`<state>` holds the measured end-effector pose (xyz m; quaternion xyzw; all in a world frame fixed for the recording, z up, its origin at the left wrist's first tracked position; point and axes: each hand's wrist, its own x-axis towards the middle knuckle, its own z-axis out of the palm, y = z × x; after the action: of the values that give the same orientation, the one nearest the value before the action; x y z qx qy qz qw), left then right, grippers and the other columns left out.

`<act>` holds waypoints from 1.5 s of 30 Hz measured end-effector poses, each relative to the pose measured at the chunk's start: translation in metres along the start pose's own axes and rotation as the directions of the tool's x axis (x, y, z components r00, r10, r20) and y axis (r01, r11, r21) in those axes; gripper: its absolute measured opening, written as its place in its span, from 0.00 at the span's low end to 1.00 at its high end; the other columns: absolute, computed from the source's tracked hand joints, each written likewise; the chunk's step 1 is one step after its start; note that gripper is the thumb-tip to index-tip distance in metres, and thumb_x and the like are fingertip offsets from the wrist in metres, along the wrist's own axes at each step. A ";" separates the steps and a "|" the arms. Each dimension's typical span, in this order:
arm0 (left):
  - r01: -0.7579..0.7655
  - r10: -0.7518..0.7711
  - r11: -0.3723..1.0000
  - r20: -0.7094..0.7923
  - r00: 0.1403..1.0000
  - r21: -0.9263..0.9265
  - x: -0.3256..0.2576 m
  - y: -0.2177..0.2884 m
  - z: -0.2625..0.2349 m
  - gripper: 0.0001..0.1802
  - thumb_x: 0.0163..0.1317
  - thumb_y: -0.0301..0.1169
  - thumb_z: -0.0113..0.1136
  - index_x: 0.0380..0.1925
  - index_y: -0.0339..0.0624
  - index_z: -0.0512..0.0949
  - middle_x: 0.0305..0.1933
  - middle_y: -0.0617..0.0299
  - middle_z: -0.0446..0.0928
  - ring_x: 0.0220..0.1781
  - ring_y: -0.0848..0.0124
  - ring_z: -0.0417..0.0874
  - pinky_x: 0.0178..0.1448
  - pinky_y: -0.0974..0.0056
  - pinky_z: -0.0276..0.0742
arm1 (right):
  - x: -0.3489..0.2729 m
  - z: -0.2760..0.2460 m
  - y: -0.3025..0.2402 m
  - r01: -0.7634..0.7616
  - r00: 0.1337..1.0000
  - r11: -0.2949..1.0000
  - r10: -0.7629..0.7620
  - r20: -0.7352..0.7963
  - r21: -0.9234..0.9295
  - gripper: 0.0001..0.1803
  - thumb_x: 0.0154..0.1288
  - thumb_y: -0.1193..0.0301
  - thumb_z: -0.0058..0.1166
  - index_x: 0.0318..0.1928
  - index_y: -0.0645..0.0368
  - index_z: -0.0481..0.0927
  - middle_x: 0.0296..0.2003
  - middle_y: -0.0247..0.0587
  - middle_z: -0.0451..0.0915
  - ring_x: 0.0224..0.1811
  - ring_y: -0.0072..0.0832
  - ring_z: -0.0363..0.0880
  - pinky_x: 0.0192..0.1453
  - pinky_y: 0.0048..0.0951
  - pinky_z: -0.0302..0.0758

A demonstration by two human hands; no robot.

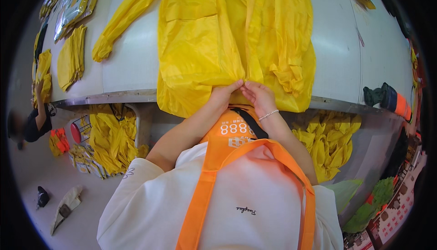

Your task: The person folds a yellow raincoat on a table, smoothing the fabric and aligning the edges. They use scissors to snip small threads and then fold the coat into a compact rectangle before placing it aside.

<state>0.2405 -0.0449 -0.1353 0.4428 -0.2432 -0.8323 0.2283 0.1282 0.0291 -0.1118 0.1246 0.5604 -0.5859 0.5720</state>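
A yellow raincoat (193, 45) lies spread over the table, its lower hem hanging past the near edge toward my body. The front zipper (246, 70) runs down between its two halves. At the zipper's bottom end my left hand (224, 94) pinches the left front edge between thumb and fingers. My right hand (261, 97), with a bracelet at the wrist, is closed on the zipper end just beside it, and the two thumbs almost meet. Whatever small zipper part sits between the fingertips is too small to make out. One sleeve (125, 15) stretches out to the left.
Folded yellow garments (72, 58) and plastic-wrapped packs (75, 4) lie on the table's left side. Yellow garments are heaped below the edge at left (114, 136) and right (334, 140). A dark and orange bundle (393, 102) rests at the right edge. Another person (36, 122) works far left.
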 end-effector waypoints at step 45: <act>-0.068 0.584 0.026 0.039 0.811 0.997 0.287 0.264 0.067 0.29 0.57 0.50 0.57 0.43 0.31 0.75 0.44 0.45 0.76 0.47 0.50 0.77 0.49 0.55 0.74 | 0.303 0.203 -0.224 0.783 0.320 -0.030 -0.837 0.444 -0.621 0.09 0.56 0.71 0.56 0.37 0.60 0.82 0.31 0.50 0.79 0.33 0.41 0.79 0.40 0.34 0.75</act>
<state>0.0830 -0.4074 -0.1221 0.5610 -0.7737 -0.2727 0.1111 -0.0477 -0.3571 -0.1660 -0.4607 0.7264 -0.5018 0.0912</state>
